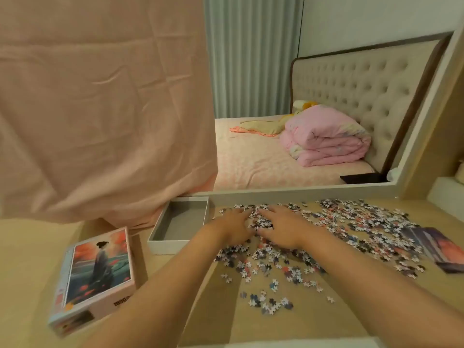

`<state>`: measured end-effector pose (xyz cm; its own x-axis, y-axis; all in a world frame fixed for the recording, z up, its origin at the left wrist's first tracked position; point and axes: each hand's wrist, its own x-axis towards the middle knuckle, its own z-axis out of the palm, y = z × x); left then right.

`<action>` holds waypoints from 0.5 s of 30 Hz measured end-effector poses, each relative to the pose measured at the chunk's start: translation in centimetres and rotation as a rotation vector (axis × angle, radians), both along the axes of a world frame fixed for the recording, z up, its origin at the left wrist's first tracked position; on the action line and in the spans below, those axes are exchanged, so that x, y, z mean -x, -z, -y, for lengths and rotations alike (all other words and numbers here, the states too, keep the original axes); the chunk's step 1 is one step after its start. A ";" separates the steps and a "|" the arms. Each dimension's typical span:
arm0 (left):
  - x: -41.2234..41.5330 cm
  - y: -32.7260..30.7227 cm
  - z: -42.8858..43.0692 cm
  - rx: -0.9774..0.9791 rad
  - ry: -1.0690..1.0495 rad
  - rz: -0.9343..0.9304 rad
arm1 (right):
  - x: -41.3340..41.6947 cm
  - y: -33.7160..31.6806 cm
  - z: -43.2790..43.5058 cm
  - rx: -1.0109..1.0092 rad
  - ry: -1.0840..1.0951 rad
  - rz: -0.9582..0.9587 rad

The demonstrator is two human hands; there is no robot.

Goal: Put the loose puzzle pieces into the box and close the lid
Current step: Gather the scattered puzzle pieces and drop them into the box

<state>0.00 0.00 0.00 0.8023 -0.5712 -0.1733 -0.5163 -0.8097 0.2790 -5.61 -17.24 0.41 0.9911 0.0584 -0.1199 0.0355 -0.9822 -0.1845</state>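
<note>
Both my hands lie flat with fingers spread on the small multicoloured cardboard puzzle pieces (351,222) strewn across the centre and right of the frame. My left hand (233,226) and right hand (281,228) sit side by side, gripping nothing. I should draw them together, scoop a heaped double handful and carry it low to the open white cardboard box with grey lining (168,246), just left of centre. Counted: one box, one picture-printed lid (98,272) at lower left, two hands; the pieces are too many to count.

Peach cloth (100,109), grey curtain (251,59), tufted headboard (364,84), folded pink quilt (326,141) on a bed (251,167).
</note>
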 end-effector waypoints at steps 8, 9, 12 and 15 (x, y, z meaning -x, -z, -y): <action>2.6 4.0 -0.6 -0.116 -0.016 0.017 | 1.6 3.3 0.2 0.034 0.102 -0.075; 2.5 4.0 -0.5 -0.078 -0.016 0.042 | 1.7 3.5 0.2 0.001 0.070 -0.047; 2.3 2.7 0.6 0.017 -0.010 0.162 | 2.2 3.2 0.9 -0.168 0.020 0.062; 2.4 0.6 4.1 0.143 -0.010 0.199 | 3.0 1.3 4.0 -0.209 0.082 0.158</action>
<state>-2.44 -4.05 -0.59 0.8181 -0.5708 0.0704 -0.5649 -0.7745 0.2845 -8.57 -21.26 -0.90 0.9990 -0.0153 0.0431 0.0023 -0.9240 -0.3823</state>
